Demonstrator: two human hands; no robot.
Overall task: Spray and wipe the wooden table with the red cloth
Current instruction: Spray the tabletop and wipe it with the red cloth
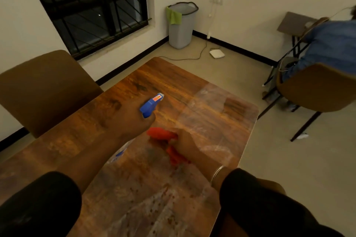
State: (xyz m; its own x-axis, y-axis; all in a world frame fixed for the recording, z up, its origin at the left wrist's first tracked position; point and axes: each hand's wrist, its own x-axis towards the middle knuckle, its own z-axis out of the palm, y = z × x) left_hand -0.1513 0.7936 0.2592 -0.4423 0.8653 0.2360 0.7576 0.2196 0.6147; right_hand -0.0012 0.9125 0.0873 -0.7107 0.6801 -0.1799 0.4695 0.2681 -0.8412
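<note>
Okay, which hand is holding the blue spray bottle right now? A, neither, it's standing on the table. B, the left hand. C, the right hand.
B: the left hand grips the spray bottle above the wooden table, while the right hand holds the red cloth.

One table point(192, 90), centre. One spray bottle point(152, 104). One red cloth point(163, 136). Two hands: left point(134, 121), right point(187, 144). Two brown chairs: 9 o'clock point(44, 90), 3 o'clock point(317, 90). One bin point(182, 29), 12 o'clock, one green cloth point(173, 16) on it. One window point(92, 5), 11 o'clock. One seated person point(331, 44), 2 o'clock.
</note>
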